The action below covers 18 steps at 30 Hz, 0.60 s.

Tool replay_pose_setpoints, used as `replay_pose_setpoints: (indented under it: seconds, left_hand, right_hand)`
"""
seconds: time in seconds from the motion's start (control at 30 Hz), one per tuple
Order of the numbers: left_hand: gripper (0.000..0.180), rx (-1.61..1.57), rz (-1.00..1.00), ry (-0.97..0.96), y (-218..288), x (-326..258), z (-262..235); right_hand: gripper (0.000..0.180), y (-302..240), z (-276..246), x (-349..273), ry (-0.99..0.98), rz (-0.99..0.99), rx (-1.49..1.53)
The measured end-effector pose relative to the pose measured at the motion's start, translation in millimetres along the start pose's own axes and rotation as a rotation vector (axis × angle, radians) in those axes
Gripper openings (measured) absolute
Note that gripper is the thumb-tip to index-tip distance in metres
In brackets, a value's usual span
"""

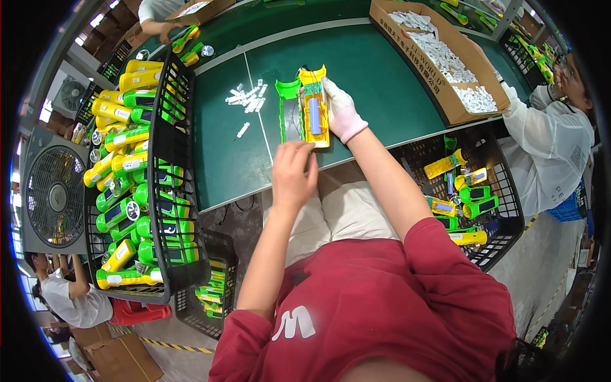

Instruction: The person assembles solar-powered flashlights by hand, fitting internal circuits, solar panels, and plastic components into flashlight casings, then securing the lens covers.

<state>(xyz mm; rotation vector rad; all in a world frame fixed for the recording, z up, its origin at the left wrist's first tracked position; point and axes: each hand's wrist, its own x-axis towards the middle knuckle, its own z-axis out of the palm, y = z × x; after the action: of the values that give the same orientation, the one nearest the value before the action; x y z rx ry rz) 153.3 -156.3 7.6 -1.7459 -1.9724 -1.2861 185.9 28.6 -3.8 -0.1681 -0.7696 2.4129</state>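
One open torch (307,127) is at the near edge of the table (356,57), its green half (281,121) to the left of its yellow half (326,127). The yellow half carries a blue battery (315,116) and, beyond it, a small board (314,89). Thin wires (304,68) show at the far end.

The gloved right hand (342,111) has its grip closed on the yellow half from the right. The bare left hand (294,167) curls at the near end; whether its grip pinches anything, I cannot tell.

Those wires look like the weak point: pulling the halves apart could strain them, and shutting the halves over a stray loop could trap it. Tilting the yellow half could let the battery slip, if nothing fixes it. With the near edge so close, a loose grip might drop the lot.

Left of the torch lie scattered white pieces (245,97); a sleeve could sweep them about. Farther left, a left basket (159,159) is heaped with torches (130,165), and the top ones could slide off if it is knocked. To the right are a right basket (511,197) of parts and, farther off, a carton (417,63).
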Motion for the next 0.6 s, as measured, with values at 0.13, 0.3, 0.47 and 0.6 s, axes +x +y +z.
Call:
replay_pose_setpoints:
  seconds: [0.13, 0.3, 0.47, 0.6]
  left_hand:
    - [0.035, 0.059, 0.017, -0.029, 8.5, -8.9, 9.0]
    - [0.038, 0.092, 0.017, -0.025, 7.1, -10.0, 14.1]
    - [0.036, 0.146, 0.011, 0.011, 9.6, -13.2, 17.2]
    - [0.034, 0.197, 0.018, -0.007, 11.6, -8.2, 14.2]
  right_hand:
    - [0.037, -0.7, 3.6, 0.3, 0.013, -0.026, -0.043]
    - [0.036, 0.3, 1.6, 0.2, 0.003, -0.020, -0.042]
    - [0.032, 1.9, 4.7, 0.6, 0.072, -0.065, -0.034]
    - [0.031, 1.7, 5.3, -1.1, 0.069, -0.056, -0.040]
